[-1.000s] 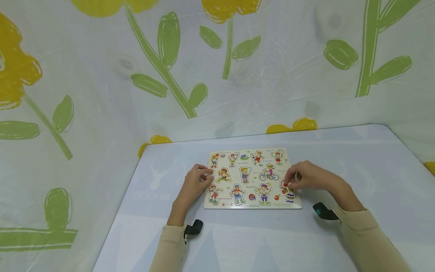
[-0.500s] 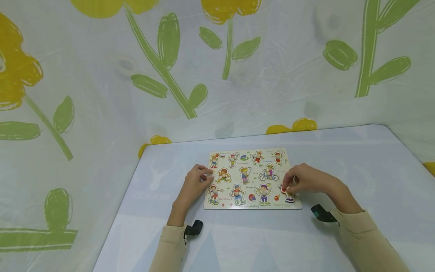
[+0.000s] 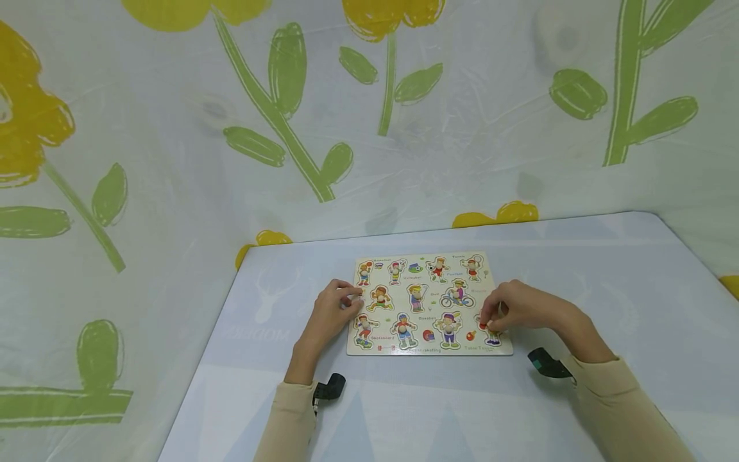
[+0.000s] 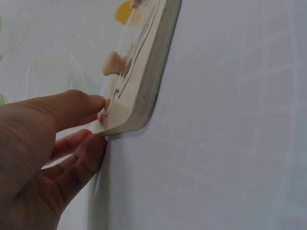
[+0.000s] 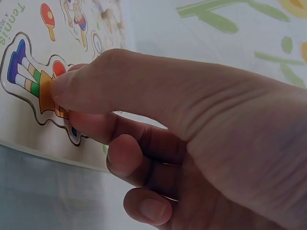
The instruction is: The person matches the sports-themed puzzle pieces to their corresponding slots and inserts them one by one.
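A wooden peg puzzle board point(image 3: 503, 349) with printed sports figures lies on the table. My left hand point(image 3: 333, 309) holds its left edge, thumb over the top face and fingertips at the rim, as the left wrist view shows on the board's corner point(image 4: 132, 110). My right hand point(image 3: 522, 305) pinches the table tennis player puzzle piece point(image 5: 29, 82) at the board's lower right corner. That piece lies within its outlined slot, its upper part hidden behind thumb and forefinger. The remaining fingers of this hand point(image 5: 144, 96) are curled loosely beside the board.
Other knobbed pieces sit in the board, among them a cyclist point(image 3: 458, 294), a baseball player point(image 3: 448, 330) and a golfer point(image 3: 416, 298). The pale table point(image 3: 427, 404) extends around it. A flower-printed curtain point(image 3: 462, 160) hangs behind. Black wrist cameras point(image 3: 331, 387) ride on both sleeves.
My right hand has lowered the table tennis player piece and shifted it slightly, so it now lies in its slot, where the printed figure beneath showed before. My left hand stays put.
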Motion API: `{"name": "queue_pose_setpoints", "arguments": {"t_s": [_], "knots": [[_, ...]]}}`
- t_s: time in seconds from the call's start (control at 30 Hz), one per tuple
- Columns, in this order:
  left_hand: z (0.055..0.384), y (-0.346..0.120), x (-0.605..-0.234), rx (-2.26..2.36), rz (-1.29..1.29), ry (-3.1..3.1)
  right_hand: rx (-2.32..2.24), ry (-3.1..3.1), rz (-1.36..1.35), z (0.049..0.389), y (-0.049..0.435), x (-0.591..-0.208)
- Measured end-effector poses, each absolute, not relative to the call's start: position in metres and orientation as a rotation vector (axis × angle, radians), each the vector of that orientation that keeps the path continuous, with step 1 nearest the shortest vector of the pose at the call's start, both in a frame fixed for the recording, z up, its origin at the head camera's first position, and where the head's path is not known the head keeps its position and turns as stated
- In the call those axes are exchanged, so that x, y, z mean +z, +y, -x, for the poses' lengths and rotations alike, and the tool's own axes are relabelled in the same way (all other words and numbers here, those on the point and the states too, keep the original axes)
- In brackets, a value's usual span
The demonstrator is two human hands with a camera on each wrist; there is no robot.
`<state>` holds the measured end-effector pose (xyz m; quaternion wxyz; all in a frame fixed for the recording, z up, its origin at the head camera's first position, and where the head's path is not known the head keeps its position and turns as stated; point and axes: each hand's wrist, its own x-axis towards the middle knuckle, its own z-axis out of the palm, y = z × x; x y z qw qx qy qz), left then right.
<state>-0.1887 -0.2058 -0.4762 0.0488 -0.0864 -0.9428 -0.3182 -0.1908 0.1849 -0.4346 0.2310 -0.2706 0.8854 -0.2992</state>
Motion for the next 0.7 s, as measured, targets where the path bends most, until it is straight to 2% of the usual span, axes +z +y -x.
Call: {"name": "queue_pose_setpoints", "arguments": {"t_s": [0.53,0.7], "knots": [[0.190,-0.205,-0.474,-0.969,0.274,-2.888,-0.859,2.413,0.776,0.194,0.195,-0.440],[0.188,-0.209,-0.469,-0.961,0.228,-2.907,-0.906,2.695,0.649,0.198,0.210,-0.439]]}}
